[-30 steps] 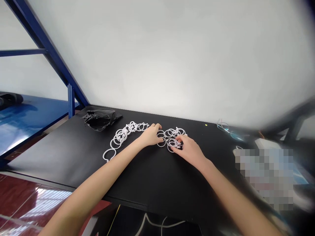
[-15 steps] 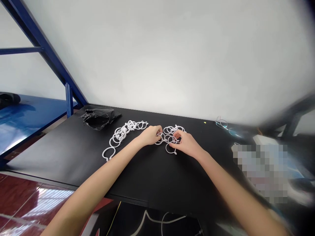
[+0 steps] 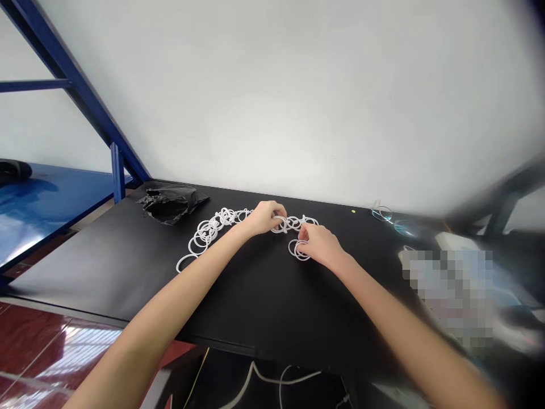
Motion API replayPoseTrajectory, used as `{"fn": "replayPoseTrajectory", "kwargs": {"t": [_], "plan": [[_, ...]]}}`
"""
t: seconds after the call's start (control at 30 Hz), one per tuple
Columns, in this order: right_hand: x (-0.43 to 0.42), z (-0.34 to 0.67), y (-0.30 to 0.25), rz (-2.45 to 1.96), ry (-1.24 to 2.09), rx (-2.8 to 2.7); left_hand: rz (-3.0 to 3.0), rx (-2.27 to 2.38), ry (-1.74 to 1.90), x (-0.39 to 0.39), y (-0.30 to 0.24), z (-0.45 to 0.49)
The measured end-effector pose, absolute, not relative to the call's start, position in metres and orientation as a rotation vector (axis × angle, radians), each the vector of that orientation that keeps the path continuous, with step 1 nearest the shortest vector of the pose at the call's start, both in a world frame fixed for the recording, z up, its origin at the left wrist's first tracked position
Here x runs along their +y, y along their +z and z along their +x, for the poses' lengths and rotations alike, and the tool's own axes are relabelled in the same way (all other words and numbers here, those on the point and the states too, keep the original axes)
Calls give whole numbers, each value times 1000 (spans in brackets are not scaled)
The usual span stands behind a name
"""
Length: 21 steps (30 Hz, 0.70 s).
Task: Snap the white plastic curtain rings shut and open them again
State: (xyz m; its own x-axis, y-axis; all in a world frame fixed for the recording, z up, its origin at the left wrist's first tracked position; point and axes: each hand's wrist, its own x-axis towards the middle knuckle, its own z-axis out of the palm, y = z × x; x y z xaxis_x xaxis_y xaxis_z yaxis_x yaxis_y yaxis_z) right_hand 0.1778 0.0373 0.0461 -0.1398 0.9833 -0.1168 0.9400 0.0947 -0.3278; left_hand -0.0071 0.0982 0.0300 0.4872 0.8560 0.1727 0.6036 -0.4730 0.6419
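Note:
My left hand [image 3: 266,218] is closed on a white curtain ring [image 3: 278,229] at the right end of a curved row of rings. The row of white curtain rings [image 3: 208,231] stretches to the left and nearer, partly hidden behind my left forearm. My right hand [image 3: 322,244] pinches a few overlapping curtain rings [image 3: 293,249] low over the black table, nearer to me than the others. Just beyond it lie more white curtain rings [image 3: 312,220], between and behind my two hands. The small eyelets on the rings are hard to make out.
A torn black plastic bag [image 3: 172,204] lies at the table's back left. Eyeglasses [image 3: 382,213] rest at the back right, near a blurred, pixelated pile [image 3: 447,295]. A blue frame [image 3: 80,91] rises at left. Cables [image 3: 255,378] hang below the front edge of the black table [image 3: 238,307].
My left hand has moved a little farther back with its ring. My right hand has gathered rings together and drawn them apart from the rings behind.

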Motion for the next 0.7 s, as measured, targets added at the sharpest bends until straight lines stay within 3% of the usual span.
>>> {"fn": "replayPoseTrajectory", "kwargs": {"t": [0.37,0.5,0.7], "plan": [[14,217,70,-1800,593,-2129,2172,1285,472,117,19,6],[10,228,77,-1556,643,-2008,2211,1252,630,90,33,-1],[5,222,61,-1087,1038,-1720,1942,802,905,36,46,-11]]}}
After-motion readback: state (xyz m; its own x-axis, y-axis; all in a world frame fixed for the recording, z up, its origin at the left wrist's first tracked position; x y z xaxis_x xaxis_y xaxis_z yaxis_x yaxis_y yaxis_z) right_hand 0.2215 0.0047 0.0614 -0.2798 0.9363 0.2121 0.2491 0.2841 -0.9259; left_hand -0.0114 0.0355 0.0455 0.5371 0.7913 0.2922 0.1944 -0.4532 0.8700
